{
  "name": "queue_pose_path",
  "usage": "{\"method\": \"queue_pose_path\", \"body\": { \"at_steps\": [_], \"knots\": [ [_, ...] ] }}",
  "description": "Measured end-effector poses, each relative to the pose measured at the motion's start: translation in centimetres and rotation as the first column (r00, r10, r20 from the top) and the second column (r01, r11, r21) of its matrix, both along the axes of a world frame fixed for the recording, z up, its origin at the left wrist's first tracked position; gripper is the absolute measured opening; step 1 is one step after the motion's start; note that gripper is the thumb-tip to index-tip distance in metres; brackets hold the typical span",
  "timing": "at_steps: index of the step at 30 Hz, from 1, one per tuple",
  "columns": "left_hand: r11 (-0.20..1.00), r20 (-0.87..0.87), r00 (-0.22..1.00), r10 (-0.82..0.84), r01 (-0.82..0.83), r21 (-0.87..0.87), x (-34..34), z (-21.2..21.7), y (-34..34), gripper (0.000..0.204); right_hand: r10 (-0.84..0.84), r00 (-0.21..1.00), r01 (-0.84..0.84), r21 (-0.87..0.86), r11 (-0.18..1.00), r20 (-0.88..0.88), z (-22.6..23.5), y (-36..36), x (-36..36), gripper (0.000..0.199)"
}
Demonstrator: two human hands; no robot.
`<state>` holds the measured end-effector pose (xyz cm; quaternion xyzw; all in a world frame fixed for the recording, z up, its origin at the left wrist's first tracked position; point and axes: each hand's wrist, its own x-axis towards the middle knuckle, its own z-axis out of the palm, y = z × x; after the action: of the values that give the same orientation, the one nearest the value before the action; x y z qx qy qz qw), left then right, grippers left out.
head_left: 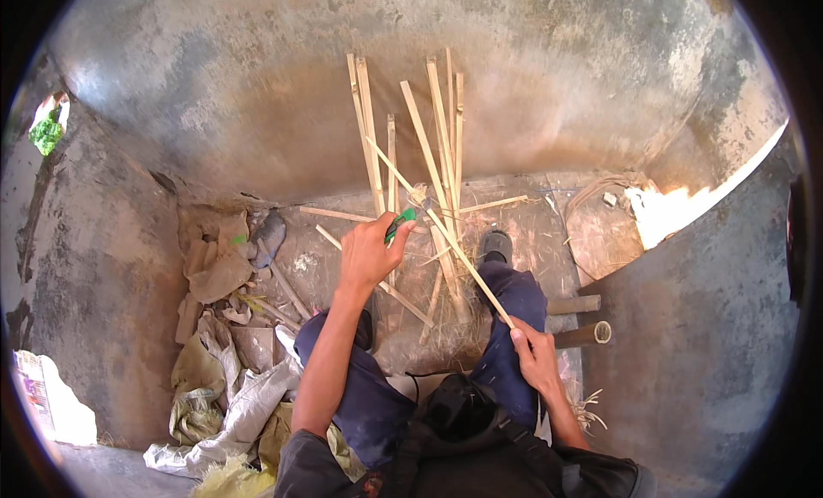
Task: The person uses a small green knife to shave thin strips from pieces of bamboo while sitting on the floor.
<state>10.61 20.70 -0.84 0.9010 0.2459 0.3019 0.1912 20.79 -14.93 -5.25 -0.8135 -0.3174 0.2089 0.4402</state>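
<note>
My arms are bare up to short dark grey sleeves [300, 464]. I'm in dark blue trousers [364, 404], dusty at the knees, and a dark shoe [495, 243]. A black strap [523, 438] crosses my chest, with a black device [459, 408] on it.

A heap of crumpled sacks [219, 395] lies on the floor at the person's left, against the wall: pale grey-white woven ones, with a yellow-green one at the lower edge. Further up, brown paper-like bags [210, 262] sit slumped. A white printed sheet or bag [43, 395] shows at the far left rim
</note>
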Motion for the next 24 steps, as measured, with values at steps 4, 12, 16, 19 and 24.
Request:
{"method": "queue_pose_path", "body": {
  "at_steps": [4,12,16,19,24],
  "knots": [
    [0.989,0.055,0.998,0.001,0.007,-0.148,-0.3,0.1,-1.0,0.034,0.002,1.0,-0.003,0.03,1.0,0.004,-0.5,-0.2,0.0,0.034],
    [0.904,0.042,0.912,-0.408,0.41,-0.12,-0.4,-1.8,-5.3,0.033,0.005,1.0,-0.004,0.058,0.998,-0.003,-0.9,0.2,0.1,0.034],
    [0.904,0.014,0.911,-0.413,0.411,-0.118,-0.1,-2.5,-6.5,0.034,-0.004,1.0,0.004,0.078,0.997,0.004,-1.0,0.2,0.0,0.036],
    [0.914,-0.005,0.916,-0.4,0.399,-0.075,0.3,-2.2,-6.3,0.033,-0.02,1.0,0.018,0.076,0.997,0.022,-1.3,0.3,0.1,0.036],
    [0.939,0.001,0.939,-0.345,0.345,0.003,0.6,-2.1,-6.3,0.031,-0.027,0.999,0.025,0.094,0.995,0.022,-1.1,0.6,0.0,0.037]
  ]
}}
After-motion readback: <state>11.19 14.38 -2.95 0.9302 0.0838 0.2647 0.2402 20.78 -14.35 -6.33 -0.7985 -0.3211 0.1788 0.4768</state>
